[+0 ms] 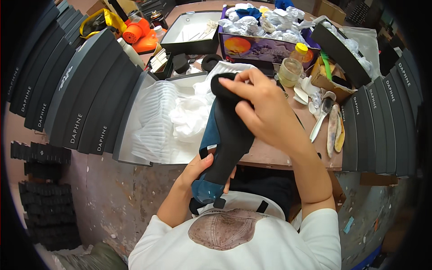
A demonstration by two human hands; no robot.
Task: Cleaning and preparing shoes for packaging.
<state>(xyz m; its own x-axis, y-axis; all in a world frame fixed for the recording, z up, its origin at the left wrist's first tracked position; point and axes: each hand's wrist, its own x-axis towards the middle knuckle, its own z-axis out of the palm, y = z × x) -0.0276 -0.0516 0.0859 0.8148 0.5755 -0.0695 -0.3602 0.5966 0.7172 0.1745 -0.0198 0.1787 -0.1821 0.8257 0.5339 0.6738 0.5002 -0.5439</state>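
A black and teal boot [231,130] is held up in front of my chest, its black upper slanting away from me. My left hand [198,171] is closed around its lower part, near the glossy teal end. Part of that hand is hidden behind the boot. At the upper end, my right hand [265,105] has its fingers bent against the black cuff, the index finger pressing on the rim. Beneath the boot's upper end is an open shoebox [135,126] with ribbed white wrapping [155,119] and crumpled white paper [191,117] inside.
Dark shoeboxes [85,99] are stacked at left, more [380,130] at right. A purple carton [252,49] of crumpled paper stands behind. At right are a yellow-capped jar [291,69], a white-handled brush [320,120] and a green brush [326,65]. An orange tool [141,36] sits far left.
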